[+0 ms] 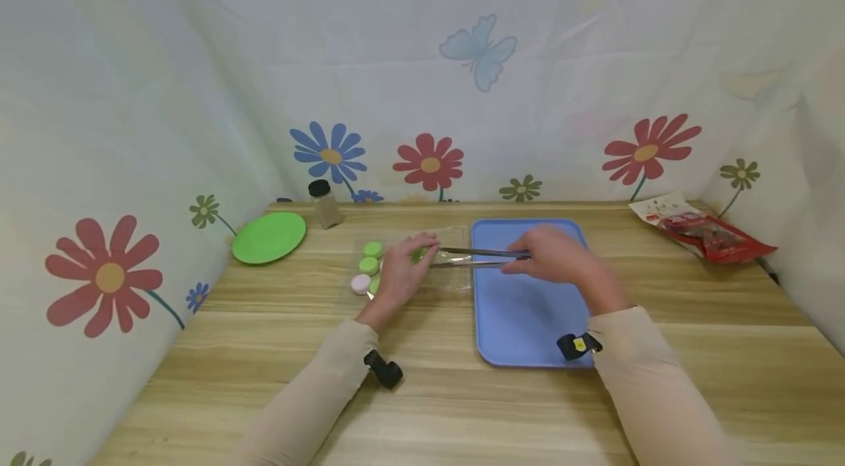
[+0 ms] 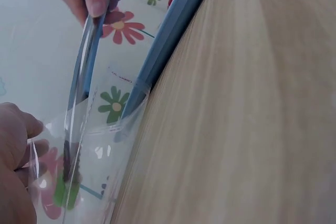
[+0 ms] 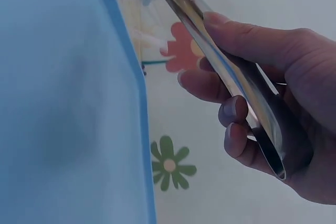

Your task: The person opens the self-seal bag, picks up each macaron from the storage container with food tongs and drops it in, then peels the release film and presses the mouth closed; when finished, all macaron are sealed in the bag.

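In the head view my left hand (image 1: 403, 269) is at a clear plastic container (image 1: 460, 284) and pinches its wall. My right hand (image 1: 551, 255) grips metal tongs (image 3: 220, 59), thumb on one arm and fingers round the other. The tongs reach left over the container, their tips at a green macaron (image 2: 65, 192) seen through the plastic. Several green macarons (image 1: 368, 266) and a pale pink macaron (image 1: 360, 284) lie in the container's left part, left of my left hand. That hand hides some of the others.
A blue tray (image 1: 528, 334) lies right of the container, under my right hand. Farther left are a green plate (image 1: 269, 238) and a black-lidded jar (image 1: 326, 205). At the back right is a red and white food bag (image 1: 703, 227). A flowered curtain encloses the wooden table (image 1: 422, 407).
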`<state>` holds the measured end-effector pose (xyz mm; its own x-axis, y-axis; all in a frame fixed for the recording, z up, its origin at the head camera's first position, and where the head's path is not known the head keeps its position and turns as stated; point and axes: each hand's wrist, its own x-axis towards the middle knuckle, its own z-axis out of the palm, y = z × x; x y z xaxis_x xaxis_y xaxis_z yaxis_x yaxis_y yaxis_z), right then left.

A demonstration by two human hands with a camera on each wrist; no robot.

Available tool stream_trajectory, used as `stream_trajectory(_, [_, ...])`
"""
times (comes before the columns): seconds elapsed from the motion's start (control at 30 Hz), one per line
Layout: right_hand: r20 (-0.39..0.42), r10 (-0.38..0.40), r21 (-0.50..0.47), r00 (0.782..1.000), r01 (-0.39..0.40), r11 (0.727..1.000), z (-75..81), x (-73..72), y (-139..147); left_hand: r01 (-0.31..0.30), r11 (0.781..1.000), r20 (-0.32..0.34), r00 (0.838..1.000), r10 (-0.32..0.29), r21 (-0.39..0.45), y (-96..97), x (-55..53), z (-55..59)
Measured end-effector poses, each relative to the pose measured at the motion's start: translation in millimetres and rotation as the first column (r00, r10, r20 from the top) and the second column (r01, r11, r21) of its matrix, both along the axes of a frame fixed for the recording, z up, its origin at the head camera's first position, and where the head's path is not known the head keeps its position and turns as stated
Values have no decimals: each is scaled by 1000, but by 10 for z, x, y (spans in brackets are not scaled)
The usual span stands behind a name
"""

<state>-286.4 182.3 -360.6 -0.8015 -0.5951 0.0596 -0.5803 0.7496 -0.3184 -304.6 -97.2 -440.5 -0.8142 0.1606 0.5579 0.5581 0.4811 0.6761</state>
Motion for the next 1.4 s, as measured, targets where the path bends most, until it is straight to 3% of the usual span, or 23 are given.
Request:
stream_trajectory(0.23, [57,-25,-22,998,26,999,-63,-68,-323,17,1000,-25,1000,-17,18,4,1,-28])
stream_trajectory(0.53, [58,-49,-82,997,54,995,-126,-73,-593,7,1000,-21,1000,-7,8,-1,-5,-64])
stream_trajectory(0.87, [97,-34,-122,995,46,991,-240,-109,-637,9,1000,-8,1000,-9,3,16,3,-56])
stream_trajectory(1.1, [98,-68,-118,993,79,990,-209,-86,-597,-10,1000,8,1000,10,-13,16,0,-54])
stream_trajectory(1.4, [101,-55,-97,993,65,993,-227,-96,-606,26,1000,-3,1000,-26,-2,15,-25,-62])
